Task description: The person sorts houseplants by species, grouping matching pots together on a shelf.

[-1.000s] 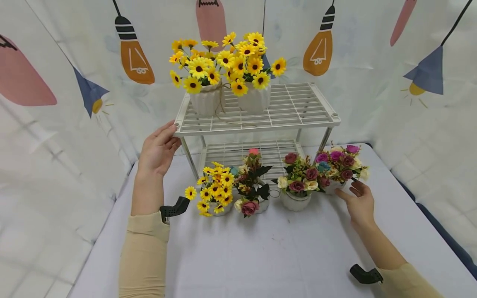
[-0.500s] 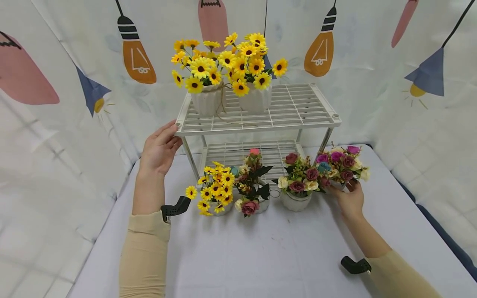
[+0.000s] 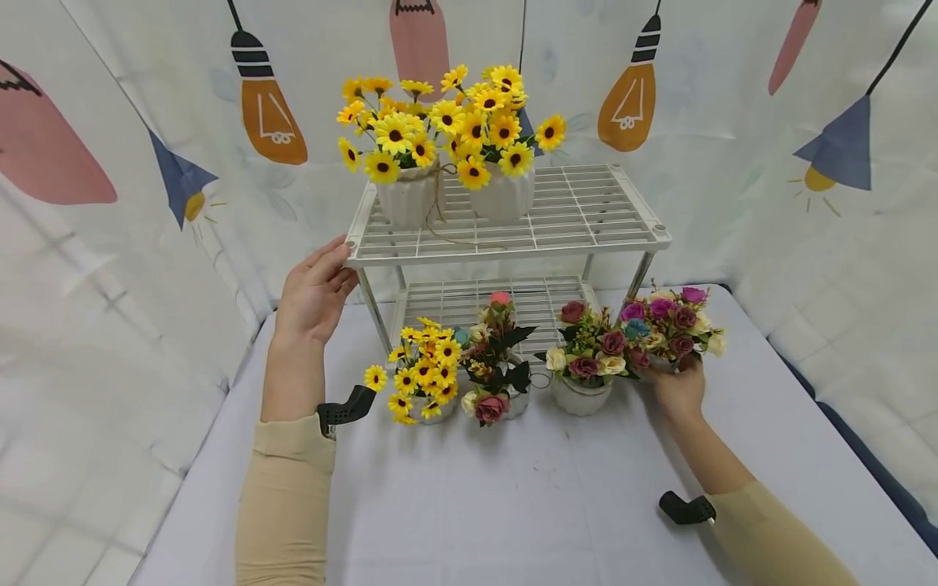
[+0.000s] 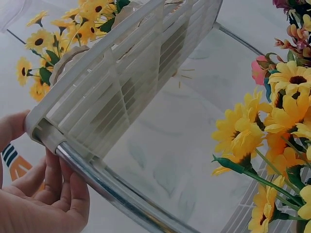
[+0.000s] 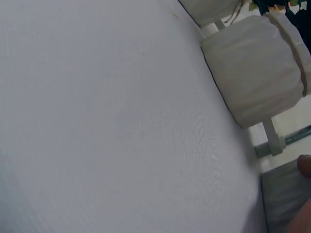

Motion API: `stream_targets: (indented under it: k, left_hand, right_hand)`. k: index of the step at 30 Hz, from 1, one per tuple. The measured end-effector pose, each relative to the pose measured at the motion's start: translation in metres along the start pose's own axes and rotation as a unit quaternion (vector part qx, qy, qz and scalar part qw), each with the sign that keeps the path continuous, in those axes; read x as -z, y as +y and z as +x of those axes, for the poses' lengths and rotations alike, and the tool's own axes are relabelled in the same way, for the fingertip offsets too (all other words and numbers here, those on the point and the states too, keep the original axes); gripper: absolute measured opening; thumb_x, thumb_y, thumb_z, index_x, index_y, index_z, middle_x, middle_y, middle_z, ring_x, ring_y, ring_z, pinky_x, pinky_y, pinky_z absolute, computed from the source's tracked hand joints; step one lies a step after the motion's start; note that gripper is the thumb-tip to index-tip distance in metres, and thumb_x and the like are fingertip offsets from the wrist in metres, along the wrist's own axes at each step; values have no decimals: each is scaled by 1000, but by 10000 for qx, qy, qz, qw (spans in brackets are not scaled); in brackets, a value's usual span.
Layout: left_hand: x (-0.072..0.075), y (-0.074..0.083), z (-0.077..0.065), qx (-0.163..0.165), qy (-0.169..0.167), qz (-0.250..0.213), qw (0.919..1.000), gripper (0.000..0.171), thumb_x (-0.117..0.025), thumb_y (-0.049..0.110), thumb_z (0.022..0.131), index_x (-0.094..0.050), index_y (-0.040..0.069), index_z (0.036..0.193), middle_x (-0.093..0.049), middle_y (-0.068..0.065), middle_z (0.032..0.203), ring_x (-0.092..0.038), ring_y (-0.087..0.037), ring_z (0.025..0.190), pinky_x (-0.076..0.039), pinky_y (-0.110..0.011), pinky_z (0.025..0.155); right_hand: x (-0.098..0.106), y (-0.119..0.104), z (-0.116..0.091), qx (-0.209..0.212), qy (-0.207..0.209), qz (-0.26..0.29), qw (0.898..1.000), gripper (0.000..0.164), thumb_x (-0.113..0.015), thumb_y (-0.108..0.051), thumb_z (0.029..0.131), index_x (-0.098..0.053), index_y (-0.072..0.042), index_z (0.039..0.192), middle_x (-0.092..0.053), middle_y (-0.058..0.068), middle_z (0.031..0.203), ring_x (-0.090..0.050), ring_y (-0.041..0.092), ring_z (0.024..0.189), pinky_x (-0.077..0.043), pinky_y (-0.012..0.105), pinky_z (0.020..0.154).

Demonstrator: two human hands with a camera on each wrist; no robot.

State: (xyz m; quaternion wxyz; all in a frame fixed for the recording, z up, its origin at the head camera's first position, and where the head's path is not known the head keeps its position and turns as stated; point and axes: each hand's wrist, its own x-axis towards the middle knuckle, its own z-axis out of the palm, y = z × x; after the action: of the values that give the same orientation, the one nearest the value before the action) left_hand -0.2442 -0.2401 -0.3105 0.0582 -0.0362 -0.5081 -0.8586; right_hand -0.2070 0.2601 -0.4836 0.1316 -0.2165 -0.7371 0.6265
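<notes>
My left hand grips the upper left corner of a white two-tier wire shelf. In the left wrist view, the thumb lies on the corner and the fingers curl below it beside the metal post. At the far right, my right hand holds the pale pot of a purple and cream flower arrangement. Its fingertips show against that pot in the right wrist view; the blooms cover part of the hand in the head view.
Two potted yellow daisies stand on the top tier. Along the shelf's front sit a small yellow daisy pot, a dark-leaved rose pot and a rose pot. A white cloth covers the table.
My right hand has moved left and inward, and its fingers have closed round the pot of purple flowers. The left hand stays on the shelf corner.
</notes>
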Motion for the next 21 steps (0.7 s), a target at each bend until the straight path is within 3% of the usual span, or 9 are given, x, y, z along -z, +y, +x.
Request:
stream_targets:
  k: [8,15,21]
  left_hand:
    - [1,-1,-1,-22,-27,-48,10000,53,-67,10,102,-46,-5,147,-65,-8,121,-61,-16,103,-45,-26,94]
    - [1,-2,-1,-15,25,-126,9999,42,-70,10,100,-56,0,137,-66,-8,120,-62,-16,102,-45,-27,93]
    - [1,-2,0,-15,-10,-103,9999,47,-68,11,101,-50,-3,143,-64,-9,122,-61,-16,104,-44,-27,95]
  right_hand:
    - [-1,2,2,173,141,230,9995,88,-77,8,86,-27,3,158,-37,20,158,-33,28,145,-37,33,113]
    - [3,4,-4,-123,496,192,9985,91,-83,-10,86,-28,1,157,-37,21,155,-37,30,138,-41,34,109]
    - [8,0,-11,267,969,630,9929,87,-89,-13,80,-40,-6,152,-47,13,144,-43,21,132,-42,28,106]
